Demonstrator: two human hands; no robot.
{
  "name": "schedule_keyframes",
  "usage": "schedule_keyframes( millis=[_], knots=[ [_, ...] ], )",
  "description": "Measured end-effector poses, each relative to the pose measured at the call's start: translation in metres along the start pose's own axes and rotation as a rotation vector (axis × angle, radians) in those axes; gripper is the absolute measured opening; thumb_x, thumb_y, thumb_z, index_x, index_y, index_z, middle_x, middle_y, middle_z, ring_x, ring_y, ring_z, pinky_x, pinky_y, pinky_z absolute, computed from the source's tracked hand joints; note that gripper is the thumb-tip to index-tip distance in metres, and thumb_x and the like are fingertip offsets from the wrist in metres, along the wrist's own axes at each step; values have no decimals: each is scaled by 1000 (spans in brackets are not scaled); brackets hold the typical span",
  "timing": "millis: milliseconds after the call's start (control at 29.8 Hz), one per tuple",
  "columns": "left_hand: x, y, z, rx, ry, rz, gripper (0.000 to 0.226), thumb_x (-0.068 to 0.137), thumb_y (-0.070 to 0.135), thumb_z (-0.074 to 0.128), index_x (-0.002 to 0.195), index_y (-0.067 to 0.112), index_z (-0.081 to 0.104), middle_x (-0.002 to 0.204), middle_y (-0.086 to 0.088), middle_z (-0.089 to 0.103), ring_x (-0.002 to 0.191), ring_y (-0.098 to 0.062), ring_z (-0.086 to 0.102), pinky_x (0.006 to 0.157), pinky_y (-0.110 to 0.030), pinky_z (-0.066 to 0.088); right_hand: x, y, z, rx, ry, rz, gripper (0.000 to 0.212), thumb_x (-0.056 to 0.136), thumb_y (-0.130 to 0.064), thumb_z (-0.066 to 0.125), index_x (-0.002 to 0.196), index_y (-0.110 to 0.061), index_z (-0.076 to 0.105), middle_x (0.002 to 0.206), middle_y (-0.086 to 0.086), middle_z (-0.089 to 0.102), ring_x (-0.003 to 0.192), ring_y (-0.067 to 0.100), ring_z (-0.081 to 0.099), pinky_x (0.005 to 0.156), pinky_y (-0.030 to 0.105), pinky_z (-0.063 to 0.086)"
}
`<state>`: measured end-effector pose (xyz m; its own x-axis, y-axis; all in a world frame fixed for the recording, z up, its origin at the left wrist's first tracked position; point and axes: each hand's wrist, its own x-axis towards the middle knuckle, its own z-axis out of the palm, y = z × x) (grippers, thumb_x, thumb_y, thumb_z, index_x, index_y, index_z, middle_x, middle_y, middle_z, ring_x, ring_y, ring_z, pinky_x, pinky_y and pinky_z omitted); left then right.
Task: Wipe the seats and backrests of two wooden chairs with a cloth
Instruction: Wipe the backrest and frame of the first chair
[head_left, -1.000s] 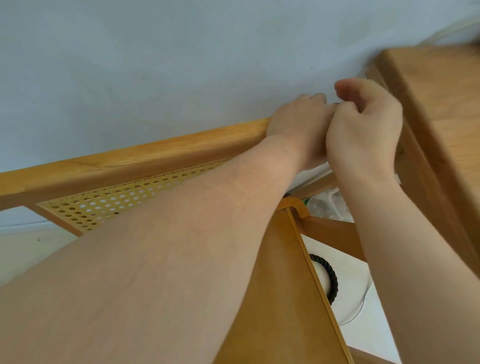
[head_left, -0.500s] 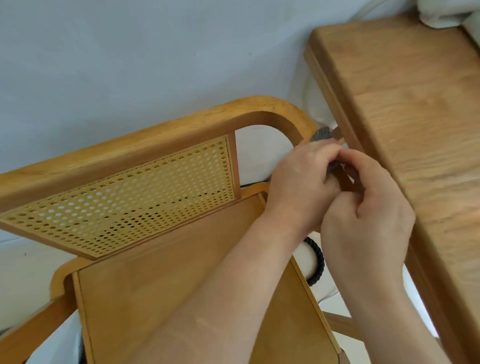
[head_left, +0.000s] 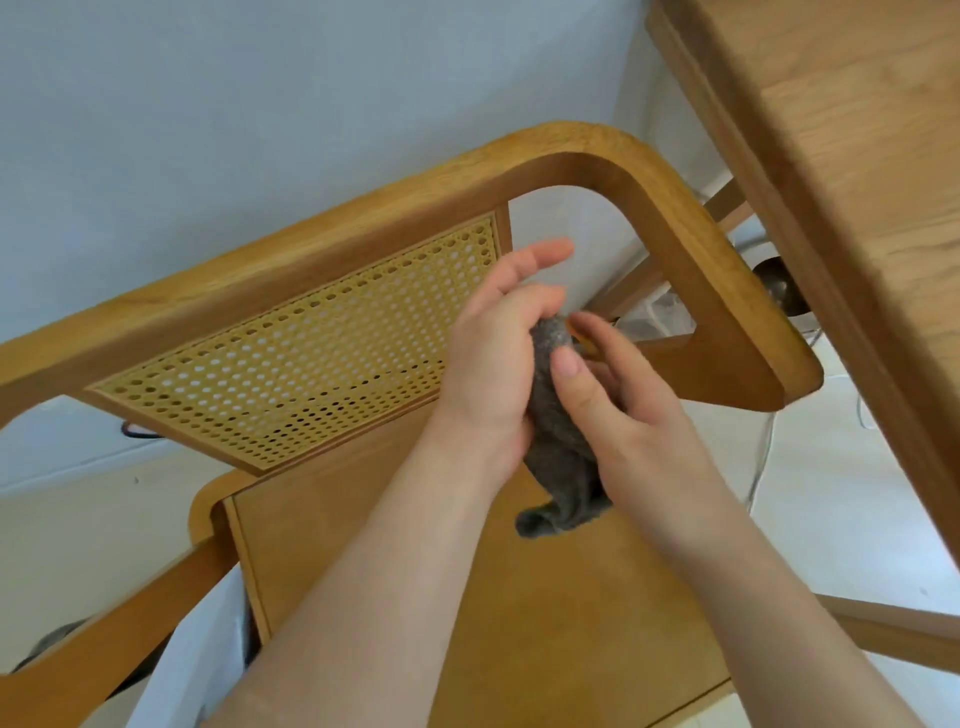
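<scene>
Grey cloth (head_left: 563, 441) hangs bunched between both hands above the chair seat (head_left: 545, 613); the left hand (head_left: 493, 374) grips it, the right hand (head_left: 623, 410) pinches its top beside the backrest (head_left: 291, 358).

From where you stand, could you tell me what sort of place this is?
Probably a room in a home: a wooden chair with a cane backrest stands against a plain wall, beside a wooden table, on a pale tiled floor.
</scene>
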<state>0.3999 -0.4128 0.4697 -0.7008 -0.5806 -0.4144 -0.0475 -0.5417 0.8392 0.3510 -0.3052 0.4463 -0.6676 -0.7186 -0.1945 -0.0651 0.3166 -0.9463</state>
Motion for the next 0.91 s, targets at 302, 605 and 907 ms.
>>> schedule_keyframes(
  millis=[302,605,907],
  knots=[
    [-12,-20,-81,986,190,395,29,92,7,50,86,31,66,94,3,54,88,8,47,76,-4,31,11,10,19,-134,-69,68,20,92,-15,65,89,-33,70,84,-5,70,65,20,69,59,34,57],
    [-63,-120,-197,1376,256,-150,30,92,23,56,122,29,57,132,-1,46,126,-21,35,102,-29,31,-25,136,111,-849,-340,164,58,101,-49,30,153,-36,8,163,-3,0,150,18,-2,119,48,13],
    [-128,-181,-280,1408,395,-270,69,83,41,64,142,32,30,155,7,13,139,-23,16,113,-40,25,-21,153,258,-914,-228,-54,68,99,-53,26,155,-18,12,163,3,4,150,21,-8,117,44,-8]
  ],
)
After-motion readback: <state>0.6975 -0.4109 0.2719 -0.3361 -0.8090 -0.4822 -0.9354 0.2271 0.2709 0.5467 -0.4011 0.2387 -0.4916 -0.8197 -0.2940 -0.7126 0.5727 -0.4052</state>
